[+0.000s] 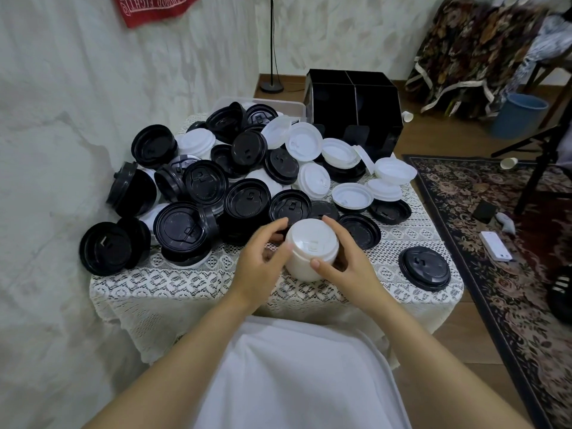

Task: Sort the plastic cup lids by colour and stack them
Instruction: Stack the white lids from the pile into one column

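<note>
I see a red cloth (148,7) on the wall with white lettering, upside down and cut off; I cannot read it. At the table's (185,286) back stands a black organizer (353,106), its compartments too dark to see into. A clear tub (288,106) beside it is mostly hidden by the lid pile (216,181), black and white mixed. At the near centre, my left hand (263,261) and right hand (343,258) curl round a white stack (311,253). One black lid (424,267) lies apart, right.
</note>
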### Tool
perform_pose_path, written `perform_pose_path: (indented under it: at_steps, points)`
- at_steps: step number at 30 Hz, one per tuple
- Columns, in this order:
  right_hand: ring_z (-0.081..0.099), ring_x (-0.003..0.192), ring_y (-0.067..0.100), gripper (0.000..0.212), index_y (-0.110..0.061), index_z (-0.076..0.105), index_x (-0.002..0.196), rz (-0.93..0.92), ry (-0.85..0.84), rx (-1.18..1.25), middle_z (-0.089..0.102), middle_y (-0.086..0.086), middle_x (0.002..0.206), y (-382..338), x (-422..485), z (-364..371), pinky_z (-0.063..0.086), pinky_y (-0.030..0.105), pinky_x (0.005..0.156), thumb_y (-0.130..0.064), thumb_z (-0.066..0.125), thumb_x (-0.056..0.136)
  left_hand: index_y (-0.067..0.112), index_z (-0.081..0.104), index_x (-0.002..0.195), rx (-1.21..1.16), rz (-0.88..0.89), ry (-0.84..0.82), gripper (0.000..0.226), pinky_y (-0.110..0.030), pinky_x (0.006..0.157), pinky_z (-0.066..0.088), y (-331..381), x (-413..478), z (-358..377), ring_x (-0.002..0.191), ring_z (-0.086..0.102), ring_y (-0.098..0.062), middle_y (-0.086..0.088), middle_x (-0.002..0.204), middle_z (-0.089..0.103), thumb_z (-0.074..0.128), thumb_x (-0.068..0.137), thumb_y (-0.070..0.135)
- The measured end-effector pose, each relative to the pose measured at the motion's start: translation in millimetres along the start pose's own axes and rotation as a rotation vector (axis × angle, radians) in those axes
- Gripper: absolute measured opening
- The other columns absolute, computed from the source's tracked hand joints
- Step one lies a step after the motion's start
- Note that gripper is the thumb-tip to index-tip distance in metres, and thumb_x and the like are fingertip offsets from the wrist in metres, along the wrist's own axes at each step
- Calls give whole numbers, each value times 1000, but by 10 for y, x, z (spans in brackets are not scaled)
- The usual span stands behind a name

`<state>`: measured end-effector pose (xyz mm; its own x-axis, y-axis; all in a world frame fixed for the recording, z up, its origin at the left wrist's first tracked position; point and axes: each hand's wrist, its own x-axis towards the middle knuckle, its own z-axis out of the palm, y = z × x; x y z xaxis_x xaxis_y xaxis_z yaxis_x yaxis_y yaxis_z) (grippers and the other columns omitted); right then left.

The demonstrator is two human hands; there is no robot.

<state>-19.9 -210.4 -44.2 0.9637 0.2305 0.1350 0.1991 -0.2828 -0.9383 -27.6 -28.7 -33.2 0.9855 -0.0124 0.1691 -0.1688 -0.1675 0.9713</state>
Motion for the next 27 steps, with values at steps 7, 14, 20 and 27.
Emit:
perform_pose_path:
  at_steps: [7, 14, 20, 27]
  points:
    - [43, 127, -9, 68, -49, 37, 133, 23, 10, 16, 45, -22, 141, -16, -21, -4, 39, 18, 106, -38, 72, 76, 17, 58, 124, 207, 94, 9, 32, -7, 84, 43, 369, 671, -20, 104, 56, 0, 10, 111, 61, 58, 93, 8]
    - [42, 130, -6, 77, -49, 35, 138, 33, 12, -21, 45, -19, 144, -9, -23, -4, 39, 30, 110, -58, 69, 70, 13, 38, 145, 809, 126, -215, 58, -35, 109, 29, 352, 1415, 242, 135, 37, -24, -8, 146, 42, 60, 93, 27]
    - [40, 128, -12, 74, -53, 33, 134, 26, 9, -40, 43, -27, 140, -9, 1, -18, 35, 9, 102, -60, 68, 69, 15, 46, 132, 1242, 175, -206, 54, -41, 104, 23, 171, 1674, 491, 125, 40, -26, -5, 133, 47, 59, 87, 42]
    - [40, 130, -8, 74, -52, 32, 135, 13, -1, -57, 44, -24, 141, 22, 20, -19, 35, 15, 106, -60, 67, 71, 19, 43, 135, 1343, 148, -209, 72, -46, 103, 20, 59, 1797, 558, 128, 35, -24, -3, 135, 44, 58, 81, 63]
